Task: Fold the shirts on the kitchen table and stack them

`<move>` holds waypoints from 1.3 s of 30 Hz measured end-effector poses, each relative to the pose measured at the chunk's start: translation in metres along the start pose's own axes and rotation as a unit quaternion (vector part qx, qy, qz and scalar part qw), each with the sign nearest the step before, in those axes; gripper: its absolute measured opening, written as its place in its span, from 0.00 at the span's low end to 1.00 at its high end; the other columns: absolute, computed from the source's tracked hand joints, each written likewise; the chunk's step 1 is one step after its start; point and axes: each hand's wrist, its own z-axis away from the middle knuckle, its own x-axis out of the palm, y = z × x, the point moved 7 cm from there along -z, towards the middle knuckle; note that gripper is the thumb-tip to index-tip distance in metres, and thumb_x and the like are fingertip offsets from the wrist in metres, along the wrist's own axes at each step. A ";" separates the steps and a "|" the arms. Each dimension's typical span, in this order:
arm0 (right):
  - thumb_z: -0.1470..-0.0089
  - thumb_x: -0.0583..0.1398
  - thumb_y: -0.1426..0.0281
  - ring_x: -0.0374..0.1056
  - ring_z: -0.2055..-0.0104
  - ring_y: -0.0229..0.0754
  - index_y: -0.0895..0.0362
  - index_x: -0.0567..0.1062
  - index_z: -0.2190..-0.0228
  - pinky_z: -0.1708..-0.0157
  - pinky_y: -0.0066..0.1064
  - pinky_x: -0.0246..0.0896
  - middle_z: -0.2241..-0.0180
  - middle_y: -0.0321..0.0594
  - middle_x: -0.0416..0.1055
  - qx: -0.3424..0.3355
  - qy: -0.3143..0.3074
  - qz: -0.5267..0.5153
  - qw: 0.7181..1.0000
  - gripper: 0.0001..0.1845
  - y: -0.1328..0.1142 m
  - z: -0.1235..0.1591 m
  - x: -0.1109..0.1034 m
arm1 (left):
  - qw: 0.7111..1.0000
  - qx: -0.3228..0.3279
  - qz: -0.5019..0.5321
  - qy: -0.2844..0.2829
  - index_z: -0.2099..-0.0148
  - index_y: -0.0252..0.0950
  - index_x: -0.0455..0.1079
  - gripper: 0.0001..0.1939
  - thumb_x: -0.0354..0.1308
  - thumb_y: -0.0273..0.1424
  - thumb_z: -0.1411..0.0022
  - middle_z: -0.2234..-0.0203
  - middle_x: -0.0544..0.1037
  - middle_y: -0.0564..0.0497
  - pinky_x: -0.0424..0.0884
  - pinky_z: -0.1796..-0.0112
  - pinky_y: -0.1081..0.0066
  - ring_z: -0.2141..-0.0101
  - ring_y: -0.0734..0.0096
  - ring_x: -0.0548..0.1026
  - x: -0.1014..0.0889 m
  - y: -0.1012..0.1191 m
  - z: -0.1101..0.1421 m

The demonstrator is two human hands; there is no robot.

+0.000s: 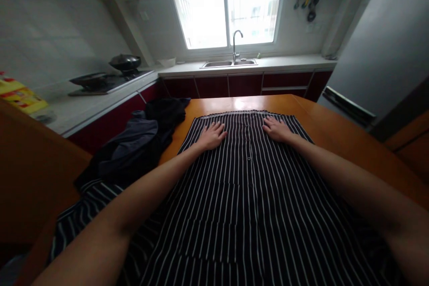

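A black shirt with thin white stripes (248, 187) lies spread flat on an orange wooden table (328, 120), its button line running down the middle. My left hand (212, 136) rests flat on the shirt near its far edge, left of the buttons, fingers stretched out. My right hand (276, 128) lies flat on the shirt right of the buttons, fingers also spread. Neither hand holds anything.
A heap of dark clothes (140, 143) sits on the table's left side. Beyond it runs a counter with a stove and wok (125, 63), and a sink with a tap (234, 60) under the window. A grey fridge (378, 53) stands at the right.
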 end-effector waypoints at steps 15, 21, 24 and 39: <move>0.33 0.41 0.53 0.37 0.26 0.48 0.55 0.51 0.30 0.30 0.52 0.30 0.28 0.43 0.42 -0.184 0.004 -0.032 0.982 0.36 -0.096 0.121 0.014 | 0.992 0.126 0.008 -0.013 0.24 0.40 0.39 0.35 0.32 0.51 0.26 0.27 0.40 0.48 0.35 0.33 0.51 0.29 0.58 0.37 0.008 0.070 0.119; 0.33 0.41 0.57 0.41 0.27 0.55 0.63 0.57 0.33 0.33 0.58 0.37 0.30 0.54 0.47 0.048 0.017 0.027 0.998 0.36 0.040 0.130 -0.022 | 0.998 -0.050 -0.031 -0.027 0.26 0.29 0.44 0.36 0.33 0.46 0.26 0.28 0.43 0.40 0.42 0.34 0.48 0.29 0.54 0.41 -0.016 -0.047 0.136; 0.33 0.40 0.59 0.39 0.27 0.57 0.69 0.57 0.33 0.33 0.61 0.36 0.30 0.59 0.45 0.083 0.047 0.038 0.995 0.36 0.039 0.141 -0.038 | 0.999 -0.019 -0.038 -0.006 0.26 0.28 0.44 0.35 0.34 0.45 0.26 0.28 0.45 0.40 0.42 0.34 0.50 0.29 0.53 0.41 -0.031 -0.029 0.151; 0.34 0.43 0.55 0.40 0.27 0.54 0.65 0.57 0.33 0.32 0.57 0.38 0.30 0.53 0.45 0.013 0.026 0.046 0.999 0.37 -0.039 0.254 -0.003 | 1.000 -0.008 0.006 -0.008 0.26 0.34 0.47 0.35 0.37 0.48 0.25 0.28 0.45 0.40 0.46 0.34 0.49 0.29 0.52 0.42 -0.016 0.022 0.247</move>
